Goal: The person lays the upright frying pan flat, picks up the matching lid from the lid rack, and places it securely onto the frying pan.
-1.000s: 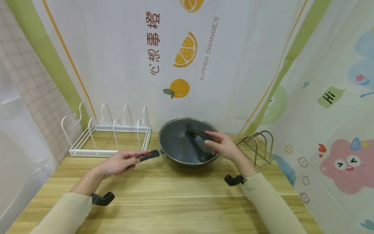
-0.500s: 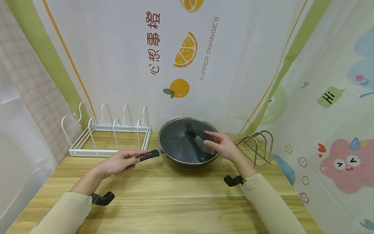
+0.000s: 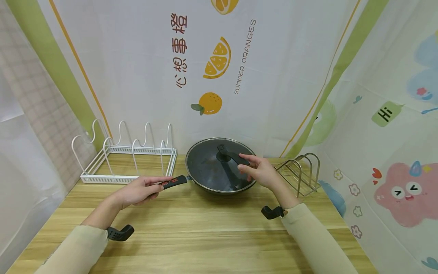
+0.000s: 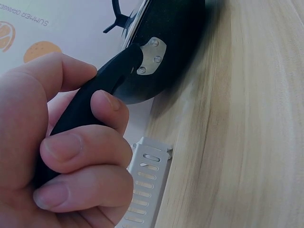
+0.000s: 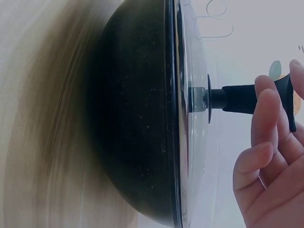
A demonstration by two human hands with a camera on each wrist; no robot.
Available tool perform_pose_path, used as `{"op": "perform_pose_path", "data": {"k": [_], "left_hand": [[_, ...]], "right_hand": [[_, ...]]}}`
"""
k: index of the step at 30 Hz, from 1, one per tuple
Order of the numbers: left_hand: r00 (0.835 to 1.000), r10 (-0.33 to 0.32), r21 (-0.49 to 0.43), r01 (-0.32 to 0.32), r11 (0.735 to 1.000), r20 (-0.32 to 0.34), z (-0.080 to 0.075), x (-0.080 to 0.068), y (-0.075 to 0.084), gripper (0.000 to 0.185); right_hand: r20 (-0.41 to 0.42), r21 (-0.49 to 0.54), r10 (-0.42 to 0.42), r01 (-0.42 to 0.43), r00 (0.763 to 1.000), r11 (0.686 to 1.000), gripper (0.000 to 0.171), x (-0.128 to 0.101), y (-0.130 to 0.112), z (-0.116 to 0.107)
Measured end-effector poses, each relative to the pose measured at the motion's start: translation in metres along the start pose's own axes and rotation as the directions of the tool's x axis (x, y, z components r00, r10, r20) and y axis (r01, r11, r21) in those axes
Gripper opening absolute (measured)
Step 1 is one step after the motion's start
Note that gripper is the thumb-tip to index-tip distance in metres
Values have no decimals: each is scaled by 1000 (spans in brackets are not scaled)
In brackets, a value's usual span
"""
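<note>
A dark wok point(image 5: 133, 114) stands upright at the back of the table, with a clear glass lid point(image 3: 205, 163) on top. My left hand point(image 3: 138, 191) grips the wok's black long handle point(image 3: 176, 182), which has red marks on it. In the left wrist view, the fingers point(image 4: 88, 147) curl round this handle below its metal bracket point(image 4: 154, 57). My right hand point(image 3: 261, 172) is at the lid, thumb and fingers about the free end of its black lid handle point(image 3: 234, 156). From the right wrist view, the lid lies on the wok's rim.
A white wire rack point(image 3: 119, 178) stands left of the wok. Close to my right forearm is a small metal rack point(image 3: 301, 175). Behind the wooden table point(image 3: 205, 232) hangs a printed curtain point(image 3: 143, 76).
My right hand has shifted very slightly left at the lid handle. The left hand, the wok and the lid look unmoved.
</note>
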State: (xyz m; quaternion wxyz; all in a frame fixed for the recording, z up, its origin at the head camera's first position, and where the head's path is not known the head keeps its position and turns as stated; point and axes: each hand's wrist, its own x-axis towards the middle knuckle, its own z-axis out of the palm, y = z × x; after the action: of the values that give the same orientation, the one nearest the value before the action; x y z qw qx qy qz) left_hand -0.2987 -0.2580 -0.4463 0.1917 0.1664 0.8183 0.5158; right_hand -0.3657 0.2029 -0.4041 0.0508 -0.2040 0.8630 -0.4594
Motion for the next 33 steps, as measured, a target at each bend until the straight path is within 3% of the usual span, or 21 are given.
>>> {"op": "perform_pose_path", "data": {"k": [33], "left_hand": [[1000,-6,2,6,1000,4,-1,0,0,49]], "right_hand": [[-44,6,-2,2,999,1000,62,0,-3,9]]}}
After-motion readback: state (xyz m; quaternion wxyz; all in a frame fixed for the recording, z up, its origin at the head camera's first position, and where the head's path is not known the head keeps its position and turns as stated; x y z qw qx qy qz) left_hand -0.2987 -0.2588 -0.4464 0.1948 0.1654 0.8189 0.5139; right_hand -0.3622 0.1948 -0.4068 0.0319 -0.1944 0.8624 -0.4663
